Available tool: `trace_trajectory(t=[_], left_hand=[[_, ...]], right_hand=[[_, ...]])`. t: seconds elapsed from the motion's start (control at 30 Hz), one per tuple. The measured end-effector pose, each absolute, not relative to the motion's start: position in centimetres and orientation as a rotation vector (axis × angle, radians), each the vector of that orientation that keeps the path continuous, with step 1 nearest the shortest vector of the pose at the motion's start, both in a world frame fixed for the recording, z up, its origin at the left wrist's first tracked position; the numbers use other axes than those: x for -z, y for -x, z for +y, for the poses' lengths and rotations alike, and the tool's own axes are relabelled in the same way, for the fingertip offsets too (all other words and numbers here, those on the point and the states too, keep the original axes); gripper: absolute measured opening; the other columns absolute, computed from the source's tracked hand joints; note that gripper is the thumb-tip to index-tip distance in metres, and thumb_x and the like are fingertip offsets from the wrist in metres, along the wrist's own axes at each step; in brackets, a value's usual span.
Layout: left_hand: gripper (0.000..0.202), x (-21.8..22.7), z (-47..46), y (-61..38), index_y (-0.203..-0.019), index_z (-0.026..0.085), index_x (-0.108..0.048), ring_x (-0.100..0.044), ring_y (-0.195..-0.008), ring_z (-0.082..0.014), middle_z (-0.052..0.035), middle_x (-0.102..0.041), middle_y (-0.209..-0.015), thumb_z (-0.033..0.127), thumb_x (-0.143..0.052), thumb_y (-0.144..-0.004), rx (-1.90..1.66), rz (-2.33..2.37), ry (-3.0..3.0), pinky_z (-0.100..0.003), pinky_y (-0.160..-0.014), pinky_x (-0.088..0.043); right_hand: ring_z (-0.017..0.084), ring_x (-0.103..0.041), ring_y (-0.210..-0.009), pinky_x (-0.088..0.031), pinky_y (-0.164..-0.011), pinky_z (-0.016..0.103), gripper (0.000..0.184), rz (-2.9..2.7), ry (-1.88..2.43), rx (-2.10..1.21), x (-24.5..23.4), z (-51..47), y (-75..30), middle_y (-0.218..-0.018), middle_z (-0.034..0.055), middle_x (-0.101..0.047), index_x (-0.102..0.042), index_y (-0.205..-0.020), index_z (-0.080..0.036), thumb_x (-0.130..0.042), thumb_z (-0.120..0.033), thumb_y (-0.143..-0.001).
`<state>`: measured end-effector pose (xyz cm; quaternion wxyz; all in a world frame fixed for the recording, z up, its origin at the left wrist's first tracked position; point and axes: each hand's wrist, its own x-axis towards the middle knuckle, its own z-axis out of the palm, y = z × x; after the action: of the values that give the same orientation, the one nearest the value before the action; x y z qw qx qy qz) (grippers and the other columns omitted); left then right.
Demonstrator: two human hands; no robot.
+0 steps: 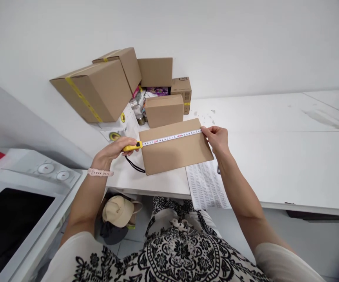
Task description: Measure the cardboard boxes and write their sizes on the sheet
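the left hand (118,147) wraps its fingers around a yellow tape measure (132,147), thumb on top, at the left edge of a brown cardboard panel (176,152). the numbered white blade (172,137) stretches across the panel; at its right edge, the right hand (216,138) pinches the blade's end between thumb and forefinger. a printed sheet (206,190) lies near, on the white table (275,164).

1. Ltg. bright, diffuse; source out of frame.
2. Wall (245,47), 12 o'clock: pale, approx. evenly lit.
3. Floor (134,233), 7 o'clock: dimmer than tabletop (275,168).
4. Microwave (13,227), 8 o'clock: wide-angle stretch.
5. Extreme edges, 2 & 4 o'clock: dark vignetting.
6. Tape measure (171,137), ctr.: figs. fairly sharp; printed sheet (206,186), 4–5 o'clock: txt. too soft to read.
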<state>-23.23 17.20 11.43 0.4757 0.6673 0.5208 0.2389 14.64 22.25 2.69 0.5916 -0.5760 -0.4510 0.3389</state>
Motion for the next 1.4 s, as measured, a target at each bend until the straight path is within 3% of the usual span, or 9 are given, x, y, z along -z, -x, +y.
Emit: trace_trajectory(t=[0.17,0.33,0.67,1.4], left_hand=[[0.04,-9.0,19.4,23.7,-0.064,0.014,-0.072,-0.038,-0.039,-0.0112,-0.0062,-0.057,-0.047,0.051,-0.061,-0.074,-0.512,1.314,-1.506,-0.027,-0.042,-0.024],[0.043,-7.5,20.7,24.6,-0.066,0.013,-0.071,-0.049,-0.043,-0.0144,-0.0128,-0.069,-0.064,0.052,-0.056,-0.076,-0.523,1.314,-1.429,-0.03,-0.044,-0.036],[0.033,-7.9,20.8,25.4,-0.076,0.011,-0.069,-0.054,-0.044,-0.0135,-0.0088,-0.07,-0.067,0.042,-0.059,-0.079,-0.484,1.306,-1.389,-0.027,-0.044,-0.045],[0.033,-8.5,20.6,24.5,-0.073,0.012,-0.068,-0.054,-0.043,-0.0126,-0.0068,-0.068,-0.065,0.043,-0.057,-0.078,-0.459,1.374,-1.44,-0.026,-0.045,-0.045]], right_hand=[[0.015,-0.049,-0.058,-0.039,-0.052,0.029,0.037,-1.13,1.459,-0.81,-0.5,23.9,-14.5,-0.059,0.0013,-0.058,-0.055,-0.059,-0.021,-0.077,-0.05,-0.07],[0.014,-0.05,-0.061,-0.039,-0.055,0.028,0.034,-1.175,1.504,-0.856,0.4,24.9,-14.4,-0.064,0.0009,-0.06,-0.058,-0.062,-0.02,-0.075,-0.048,-0.07],[0.014,-0.052,-0.063,-0.041,-0.058,0.027,0.034,-1.179,1.529,-0.867,0.3,24.6,-14.6,-0.068,0.0012,-0.063,-0.063,-0.067,-0.018,-0.074,-0.05,-0.069],[0.017,-0.054,-0.062,-0.041,-0.057,0.029,0.035,-1.265,1.656,-0.734,-0.5,24.5,-14.2,-0.062,0.0028,-0.061,-0.059,-0.061,-0.019,-0.07,-0.049,-0.075]])
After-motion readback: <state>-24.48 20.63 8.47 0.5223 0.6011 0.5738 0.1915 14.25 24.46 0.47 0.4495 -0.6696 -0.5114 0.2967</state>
